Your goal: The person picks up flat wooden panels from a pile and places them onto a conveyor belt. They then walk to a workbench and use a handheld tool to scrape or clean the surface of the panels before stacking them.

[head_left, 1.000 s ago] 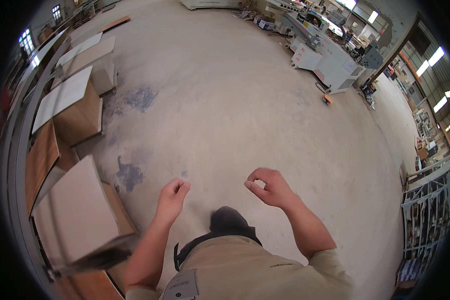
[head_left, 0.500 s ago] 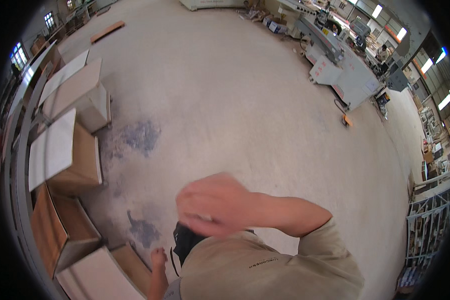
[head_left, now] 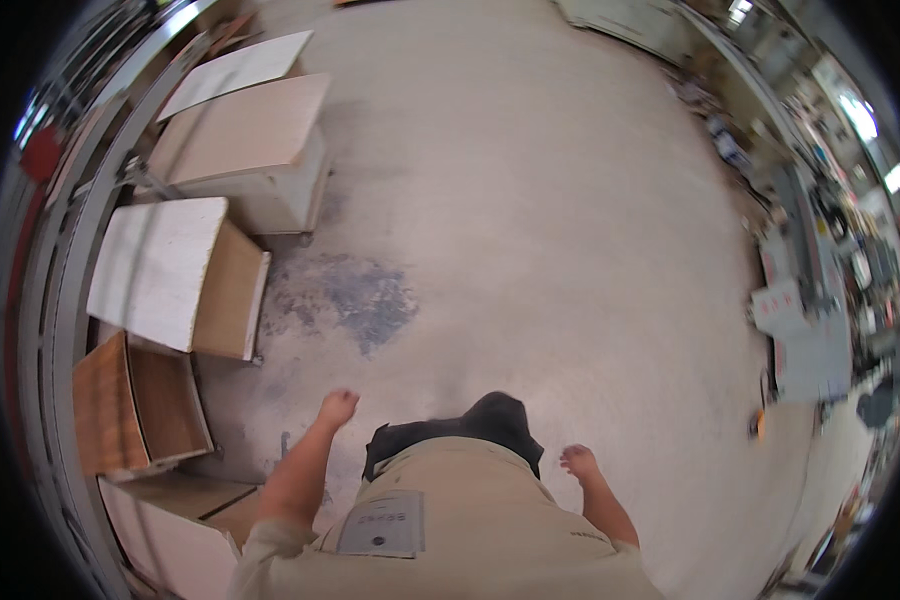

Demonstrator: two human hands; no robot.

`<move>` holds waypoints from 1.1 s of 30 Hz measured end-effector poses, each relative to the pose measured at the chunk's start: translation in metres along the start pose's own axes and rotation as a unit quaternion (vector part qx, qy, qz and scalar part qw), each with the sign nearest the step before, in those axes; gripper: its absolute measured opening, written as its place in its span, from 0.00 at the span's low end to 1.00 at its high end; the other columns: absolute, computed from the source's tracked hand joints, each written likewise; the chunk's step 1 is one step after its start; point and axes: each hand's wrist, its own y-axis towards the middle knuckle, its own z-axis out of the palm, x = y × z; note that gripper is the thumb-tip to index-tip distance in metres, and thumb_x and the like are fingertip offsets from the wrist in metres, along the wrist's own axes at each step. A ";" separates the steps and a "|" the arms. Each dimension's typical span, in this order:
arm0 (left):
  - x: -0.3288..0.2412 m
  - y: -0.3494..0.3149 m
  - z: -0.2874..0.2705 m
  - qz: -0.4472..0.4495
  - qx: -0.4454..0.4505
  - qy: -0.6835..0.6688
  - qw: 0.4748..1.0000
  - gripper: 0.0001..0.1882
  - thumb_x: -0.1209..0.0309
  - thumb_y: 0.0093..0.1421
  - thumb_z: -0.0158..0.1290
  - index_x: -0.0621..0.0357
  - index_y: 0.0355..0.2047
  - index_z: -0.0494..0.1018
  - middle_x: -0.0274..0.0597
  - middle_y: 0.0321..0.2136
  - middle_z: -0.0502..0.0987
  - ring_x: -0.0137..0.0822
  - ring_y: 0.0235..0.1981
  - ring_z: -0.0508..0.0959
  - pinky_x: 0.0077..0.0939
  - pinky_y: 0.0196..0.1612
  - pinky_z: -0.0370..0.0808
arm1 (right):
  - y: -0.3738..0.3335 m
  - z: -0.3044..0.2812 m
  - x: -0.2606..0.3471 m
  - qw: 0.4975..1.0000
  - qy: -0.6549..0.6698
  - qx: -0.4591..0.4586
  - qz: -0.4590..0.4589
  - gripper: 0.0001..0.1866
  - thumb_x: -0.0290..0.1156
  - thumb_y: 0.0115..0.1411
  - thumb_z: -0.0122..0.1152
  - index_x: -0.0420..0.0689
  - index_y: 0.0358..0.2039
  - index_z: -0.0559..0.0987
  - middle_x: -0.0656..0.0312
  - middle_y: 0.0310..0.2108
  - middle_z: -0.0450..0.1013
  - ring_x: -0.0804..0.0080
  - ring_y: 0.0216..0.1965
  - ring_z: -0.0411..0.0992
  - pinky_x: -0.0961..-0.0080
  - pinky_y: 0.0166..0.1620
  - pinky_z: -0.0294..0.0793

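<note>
Apparently the step is walking, knee forward; left hand (head_left: 341, 407) loosely clenched, right hand (head_left: 578, 461) released, neither visibly holding anything; reaching the brown box (head_left: 168, 400) calls for leftward movement, as it stands left of both.

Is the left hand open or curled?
Curled: the left hand is drawn into a loose fist. Whether it hides anything small, I cannot tell.

A brown wooden box (head_left: 105, 412) with its hollow side facing right stands at lower left. A pale-topped box (head_left: 170, 545) sits just below.
</note>
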 end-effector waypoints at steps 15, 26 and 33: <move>-0.292 0.355 -0.087 -0.090 0.035 -0.143 0.985 0.17 0.59 0.60 0.51 0.63 0.32 0.78 0.47 0.22 0.80 0.41 0.25 0.80 0.37 0.32 0.76 | 0.331 -0.073 0.577 0.975 -0.115 0.103 -0.159 0.11 0.29 0.65 0.48 0.39 0.42 0.77 0.56 0.31 0.79 0.71 0.30 0.78 0.79 0.27 0.74; -0.273 0.605 -0.131 -0.236 0.075 -0.077 0.966 0.12 0.64 0.57 0.52 0.59 0.31 0.80 0.50 0.29 0.82 0.50 0.35 0.81 0.46 0.39 0.76 | 0.541 0.005 1.051 0.965 -0.134 0.101 -0.200 0.11 0.29 0.63 0.49 0.42 0.43 0.76 0.60 0.32 0.78 0.73 0.29 0.76 0.77 0.28 0.71; -0.400 0.876 -0.362 -0.170 -0.106 -0.267 0.943 0.17 0.60 0.61 0.50 0.64 0.32 0.77 0.46 0.23 0.79 0.38 0.25 0.79 0.36 0.32 0.75 | 0.616 0.071 1.212 0.937 -0.203 0.212 -0.192 0.14 0.36 0.66 0.52 0.42 0.45 0.77 0.60 0.35 0.79 0.70 0.34 0.78 0.73 0.35 0.74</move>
